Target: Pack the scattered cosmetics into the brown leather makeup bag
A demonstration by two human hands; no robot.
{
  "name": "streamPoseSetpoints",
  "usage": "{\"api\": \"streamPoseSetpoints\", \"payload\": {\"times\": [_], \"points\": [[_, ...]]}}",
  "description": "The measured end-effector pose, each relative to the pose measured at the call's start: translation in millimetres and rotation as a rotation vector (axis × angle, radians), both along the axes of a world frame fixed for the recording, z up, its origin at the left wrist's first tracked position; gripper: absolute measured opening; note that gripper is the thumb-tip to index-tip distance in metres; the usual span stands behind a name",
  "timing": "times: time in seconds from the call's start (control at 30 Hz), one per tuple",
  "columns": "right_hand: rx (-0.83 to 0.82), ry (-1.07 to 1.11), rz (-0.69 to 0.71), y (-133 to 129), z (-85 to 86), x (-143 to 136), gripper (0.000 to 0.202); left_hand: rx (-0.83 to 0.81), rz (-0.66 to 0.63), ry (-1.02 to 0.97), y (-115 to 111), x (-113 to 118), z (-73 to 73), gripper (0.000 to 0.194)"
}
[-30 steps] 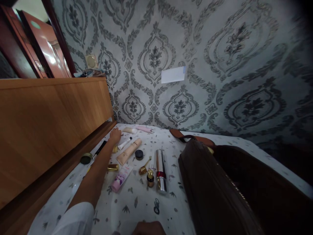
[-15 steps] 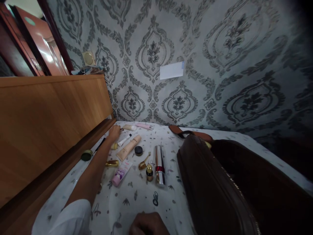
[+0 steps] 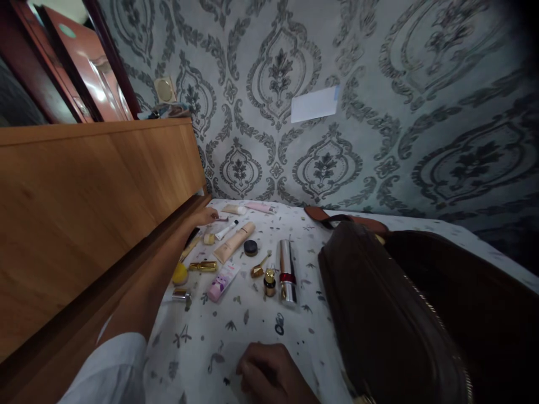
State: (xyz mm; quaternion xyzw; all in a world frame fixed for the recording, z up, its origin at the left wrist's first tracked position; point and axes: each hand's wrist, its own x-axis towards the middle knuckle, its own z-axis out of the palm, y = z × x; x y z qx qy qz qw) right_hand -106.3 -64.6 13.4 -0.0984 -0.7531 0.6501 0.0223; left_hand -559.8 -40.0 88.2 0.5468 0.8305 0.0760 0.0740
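Observation:
My left hand [image 3: 206,216] reaches to the far left of the patterned cloth. Its closed fingertips are at a small slender pinkish item [image 3: 222,219], too small to name. Close by lie a beige tube [image 3: 234,210], a white tube with a dark cap [image 3: 226,230] and a small yellow-lidded jar [image 3: 209,239]. My right hand [image 3: 269,367] is curled closed near the front edge, with nothing visible in it. Between the hands are a large peach tube [image 3: 234,242], a pink-purple tube [image 3: 223,282], a black round jar [image 3: 250,248] and a gold tube [image 3: 202,266].
A brown leather bag [image 3: 379,314] gapes on the right, its strap [image 3: 345,220] towards the wall. A silver cylinder with a red band [image 3: 287,269] and a small gold-capped bottle [image 3: 269,283] stand or lie mid-cloth. A wooden board [image 3: 105,185] borders the left side.
The view has shifted, so things sit further right. My left forearm has swung left, uncovering a yellow round piece and a silver-capped item; the pinkish item now shows at its fingertips.

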Motion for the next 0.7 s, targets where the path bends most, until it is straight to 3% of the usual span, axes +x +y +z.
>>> {"api": "streamPoseSetpoints", "payload": {"times": [0.23,0.4,0.7], "points": [[-0.012,0.075,0.047,0,-1.2,-4,0.052,-0.183,-0.089,-0.158,-41,28,5.6,0.03],[-0.004,0.109,0.045,-3,9.4,-6,0.055,-0.147,-0.072,-0.098,-54,47,-2.9,0.041],[0.0,0.127,0.067,-4,20.6,-5,0.056,-0.075,-0.078,-0.116,-66,49,-7.4,0.034]]}}
